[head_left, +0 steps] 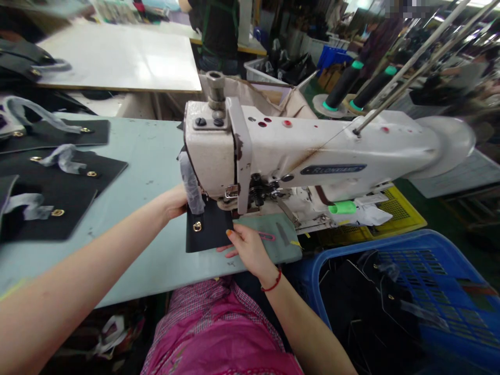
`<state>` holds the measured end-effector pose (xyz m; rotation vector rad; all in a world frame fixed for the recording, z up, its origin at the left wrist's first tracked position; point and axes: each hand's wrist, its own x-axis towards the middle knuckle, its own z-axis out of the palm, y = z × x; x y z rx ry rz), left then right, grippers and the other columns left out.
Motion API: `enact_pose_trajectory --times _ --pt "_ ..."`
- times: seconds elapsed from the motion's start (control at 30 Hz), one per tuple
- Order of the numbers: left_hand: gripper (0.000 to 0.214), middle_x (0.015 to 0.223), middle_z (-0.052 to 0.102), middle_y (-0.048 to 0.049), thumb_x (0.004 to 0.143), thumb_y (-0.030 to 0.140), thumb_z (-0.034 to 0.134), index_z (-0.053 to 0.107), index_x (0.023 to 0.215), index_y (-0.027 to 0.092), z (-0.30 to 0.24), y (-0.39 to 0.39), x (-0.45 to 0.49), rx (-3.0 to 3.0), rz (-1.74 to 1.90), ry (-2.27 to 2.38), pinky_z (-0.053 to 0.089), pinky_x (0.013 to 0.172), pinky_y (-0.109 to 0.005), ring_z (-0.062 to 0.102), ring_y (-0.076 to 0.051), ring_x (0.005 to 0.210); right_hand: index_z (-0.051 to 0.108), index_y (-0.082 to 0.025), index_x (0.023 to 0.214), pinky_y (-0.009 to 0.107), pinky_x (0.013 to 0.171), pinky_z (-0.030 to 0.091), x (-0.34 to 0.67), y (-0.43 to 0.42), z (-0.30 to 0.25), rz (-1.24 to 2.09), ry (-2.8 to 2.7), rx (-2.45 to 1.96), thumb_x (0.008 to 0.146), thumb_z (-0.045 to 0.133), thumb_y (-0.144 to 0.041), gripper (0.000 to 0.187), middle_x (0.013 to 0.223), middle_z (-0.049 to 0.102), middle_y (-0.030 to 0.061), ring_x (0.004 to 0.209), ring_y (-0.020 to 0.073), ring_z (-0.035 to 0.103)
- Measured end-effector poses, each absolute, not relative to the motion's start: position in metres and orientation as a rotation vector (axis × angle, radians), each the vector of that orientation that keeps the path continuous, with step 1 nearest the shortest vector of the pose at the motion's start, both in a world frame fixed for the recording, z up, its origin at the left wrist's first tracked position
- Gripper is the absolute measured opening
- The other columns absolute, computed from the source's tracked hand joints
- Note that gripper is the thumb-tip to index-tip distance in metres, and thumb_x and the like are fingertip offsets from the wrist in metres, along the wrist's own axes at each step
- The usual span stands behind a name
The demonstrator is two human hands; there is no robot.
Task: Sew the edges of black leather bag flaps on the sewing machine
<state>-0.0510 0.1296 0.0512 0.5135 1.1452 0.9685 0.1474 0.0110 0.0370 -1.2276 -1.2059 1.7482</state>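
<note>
Head view puts the black panel (213, 237), fitted with a gold ring (197, 226), flat on the pale green table (148, 161). Its upper edge is tucked under the head of the sewing machine (312, 156). The right hand (248, 249) lies open, fingertips pressing on the panel's right edge. The left hand (174, 203) touches the panel's upper left corner; its fingers are hidden behind the machine head, so I cannot tell whether they grip or only press.

Both hands sit just beside the needle area, so a fingertip could likely be caught there if the panel slips forward. A clear plastic strip (191, 185) hangs over the panel and could be dragged under the foot. Uneven pressure from the two hands could skew the panel. More black panels (58, 182) lie well apart to the left, and a blue basket (429, 260) stands to the right.
</note>
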Motion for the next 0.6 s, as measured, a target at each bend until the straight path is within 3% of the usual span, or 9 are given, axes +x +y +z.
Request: enact_pose_trajectory --times 0.07,0.17,0.27,0.33,0.4,0.6 --pt "0.03 0.084 0.076 -0.0171 0.075 0.015 0.073 0.069 0.102 0.001 0.042 0.115 -0.062 0.525 0.919 1.171 0.058 0.06 -0.032 0.07 -0.023 0.065 0.059 -0.018 0.093 0.018 0.048 0.053 0.148 0.008 0.037 1.759 -1.164 -1.199 0.09 0.054 -0.047 0.03 0.08 0.054 0.0 0.061 0.0125 0.068" --pt "0.049 0.103 0.075 -0.0157 0.084 0.05 0.061 0.068 0.113 0.011 0.029 0.068 -0.073 0.451 0.983 1.144 0.059 0.076 -0.034 0.072 -0.024 0.086 0.057 -0.018 0.091 0.017 0.048 0.053 0.149 0.005 0.035 1.799 -1.094 -1.126 0.088 0.057 -0.052 0.035 0.078 0.053 -0.0004 0.065 0.0146 0.071" --pt "0.074 0.13 0.063 -0.0126 0.067 0.071 0.067 0.065 0.12 0.019 0.021 0.007 -0.065 0.266 1.185 1.001 0.055 0.089 -0.031 0.061 -0.026 0.119 0.058 -0.018 0.092 0.017 0.049 0.053 0.151 0.005 0.033 1.876 -1.015 -1.05 0.086 0.059 -0.053 0.035 0.078 0.056 -0.0003 0.067 0.0155 0.071" --pt "0.08 0.135 0.06 -0.0093 0.054 0.067 0.079 0.064 0.122 0.027 0.019 -0.025 -0.046 0.195 1.233 0.885 0.054 0.095 -0.038 0.053 -0.031 0.128 0.061 -0.02 0.099 0.018 0.052 0.053 0.151 0.006 0.032 1.91 -1.007 -1.008 0.088 0.058 -0.051 0.033 0.082 0.06 0.0008 0.069 0.0154 0.071" --pt "0.074 0.13 0.064 -0.0086 0.052 0.058 0.085 0.066 0.118 0.031 0.019 -0.04 -0.023 0.201 1.265 0.806 0.051 0.1 -0.045 0.052 -0.033 0.129 0.062 -0.021 0.107 0.019 0.054 0.054 0.15 0.006 0.032 1.912 -1.018 -0.984 0.089 0.056 -0.049 0.034 0.086 0.064 0.0017 0.07 0.0151 0.071" --pt "0.044 0.113 0.072 -0.0097 0.07 0.036 0.08 0.07 0.109 0.021 0.02 -0.016 0.024 0.295 1.265 1.022 0.053 0.097 -0.036 0.062 -0.028 0.116 0.061 -0.022 0.115 0.023 0.055 0.056 0.151 -0.002 0.035 1.831 -1.088 -1.019 0.092 0.052 -0.048 0.037 0.092 0.067 0.0038 0.07 0.0161 0.07"
